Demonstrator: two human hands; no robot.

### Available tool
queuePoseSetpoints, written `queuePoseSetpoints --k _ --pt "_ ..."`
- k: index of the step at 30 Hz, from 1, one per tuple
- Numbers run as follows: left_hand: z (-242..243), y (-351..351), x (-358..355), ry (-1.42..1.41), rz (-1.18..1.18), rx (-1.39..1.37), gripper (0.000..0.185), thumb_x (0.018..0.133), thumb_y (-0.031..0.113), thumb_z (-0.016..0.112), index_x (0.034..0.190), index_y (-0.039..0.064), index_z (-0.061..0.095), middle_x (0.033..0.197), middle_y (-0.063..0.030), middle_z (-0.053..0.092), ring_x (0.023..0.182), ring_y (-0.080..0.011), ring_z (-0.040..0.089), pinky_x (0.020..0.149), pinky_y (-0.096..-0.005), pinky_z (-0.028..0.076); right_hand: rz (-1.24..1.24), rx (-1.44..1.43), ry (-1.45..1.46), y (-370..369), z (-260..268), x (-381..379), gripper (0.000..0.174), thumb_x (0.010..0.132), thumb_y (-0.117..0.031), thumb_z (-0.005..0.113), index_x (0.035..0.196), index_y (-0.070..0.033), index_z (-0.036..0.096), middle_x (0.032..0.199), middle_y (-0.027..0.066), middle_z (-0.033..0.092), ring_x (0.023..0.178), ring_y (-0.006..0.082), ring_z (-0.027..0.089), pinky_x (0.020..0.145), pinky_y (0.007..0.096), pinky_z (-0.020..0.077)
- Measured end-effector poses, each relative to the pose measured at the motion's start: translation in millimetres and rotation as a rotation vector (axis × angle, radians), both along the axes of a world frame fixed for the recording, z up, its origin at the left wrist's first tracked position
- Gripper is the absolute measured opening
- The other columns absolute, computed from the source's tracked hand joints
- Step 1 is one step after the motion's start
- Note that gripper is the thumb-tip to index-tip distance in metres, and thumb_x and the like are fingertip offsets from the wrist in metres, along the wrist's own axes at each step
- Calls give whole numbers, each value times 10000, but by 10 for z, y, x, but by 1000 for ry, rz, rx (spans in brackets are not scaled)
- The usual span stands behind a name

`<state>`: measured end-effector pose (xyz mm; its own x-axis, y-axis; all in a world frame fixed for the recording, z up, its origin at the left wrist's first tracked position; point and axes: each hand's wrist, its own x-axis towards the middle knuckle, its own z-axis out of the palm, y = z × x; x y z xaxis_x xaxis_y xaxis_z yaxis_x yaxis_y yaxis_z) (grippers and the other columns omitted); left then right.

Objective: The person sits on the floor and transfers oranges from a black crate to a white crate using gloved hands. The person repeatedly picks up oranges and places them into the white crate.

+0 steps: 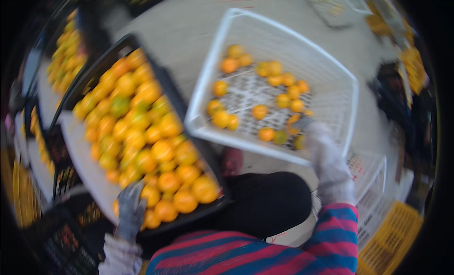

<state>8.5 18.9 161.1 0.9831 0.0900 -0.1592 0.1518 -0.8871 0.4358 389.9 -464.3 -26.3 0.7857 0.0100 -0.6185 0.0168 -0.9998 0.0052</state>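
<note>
A black plastic crate (212,161) with a pale liner (87,161) is heaped with orange and greenish citrus fruits (134,138). My left hand (131,204), in a grey glove, rests against fruits at the crate's near left end; whether it grips one is hidden. To the right stands a white plastic crate (248,143) with scattered citrus fruits on its slatted bottom. Down inside its near right corner is my gloved right hand (303,123), blurred, touching or beside an orange fruit (293,124). Its fingers do not show clearly.
More fruit-filled crates (67,58) stand at the left. On the right are a white crate (381,172), a yellow plastic crate (390,236) and a dark object (390,94). Another pale container (330,7) lies at the top right.
</note>
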Motion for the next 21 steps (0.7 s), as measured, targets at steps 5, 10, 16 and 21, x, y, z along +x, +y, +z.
queuePoseSetpoints --k 5,10,16,21 --pt "-25 16 -19 50 48 55 443 806 174 624 1227 59 546 1133 -162 595 1079 -338 544 965 -440 398 -149 1353 200 1040 1992 -114 552 789 -215 668 1271 -27 474 1129 102 598 1012 187 593 845 299 491" --pt "-57 3 0 26 101 -3 440 805 210 626 1216 68 560 1090 -152 610 1024 -321 563 912 -436 421 542 1061 615 2822 2615 -1126 572 786 -252 659 1276 -46 448 1094 143 582 1004 227 580 860 331 471" --pt "4 40 -40 70 108 -40 471 827 230 603 1252 42 528 1142 -183 588 1071 -334 545 947 -434 400 870 761 597 3513 1864 -1857 546 792 -291 660 1259 -63 492 976 156 629 877 246 625 765 340 503" --pt "15 5 172 -98 81 -291 611 854 295 603 1341 -21 412 1277 -242 506 1195 -366 478 1026 -427 352 731 846 721 3374 1627 -1816 516 823 -226 643 1285 -56 490 937 127 633 737 192 624 672 304 519"
